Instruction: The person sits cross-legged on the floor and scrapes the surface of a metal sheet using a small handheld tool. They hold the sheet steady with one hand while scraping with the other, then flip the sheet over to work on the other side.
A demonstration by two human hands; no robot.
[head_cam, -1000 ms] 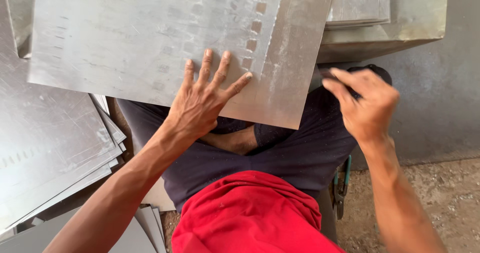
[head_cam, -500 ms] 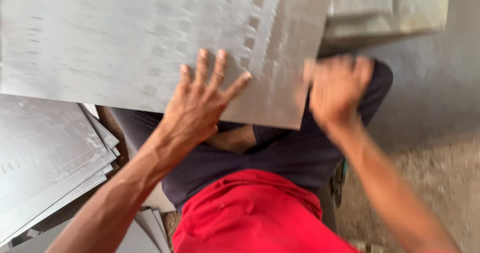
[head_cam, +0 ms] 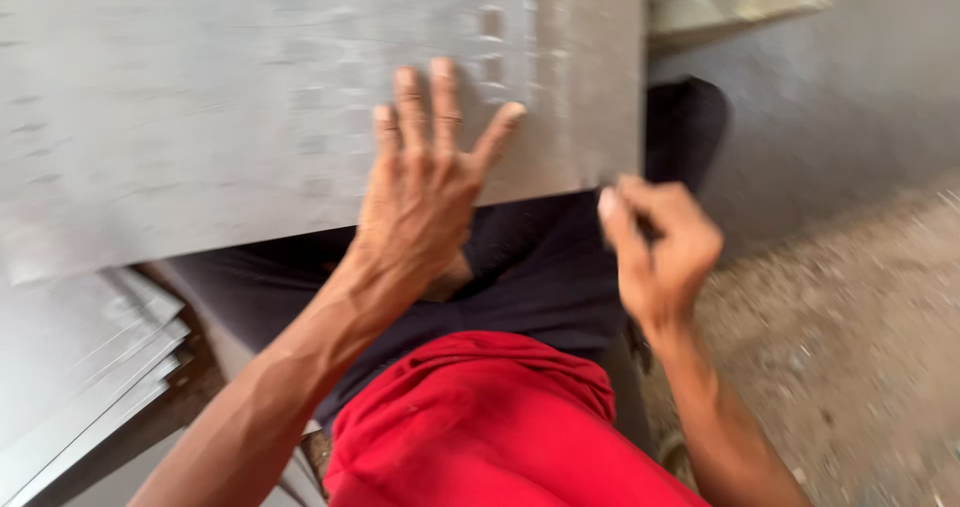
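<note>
The left hand lies flat on a large grey metal sheet, its fingers spread wide and pressing on the sheet's surface near the lower edge. That hand's grip is apart; it clasps nothing, only rests palm-down on the metal. The sheet lies across the person's lap, over dark trousers, and fills most of the upper left of the view. Rows of small punched slots run along it near its right edge.

The right hand is at the sheet's lower right corner, fingers curled in. The picture is blurred there, so I cannot tell whether its grip is clamped on the corner or only closed just beside it.

A red cloth covers the person's front at the bottom of the view. To the left, below the sheet, a stack of similar grey sheets lies with its edges fanned. On the right is rough, gritty floor.
</note>
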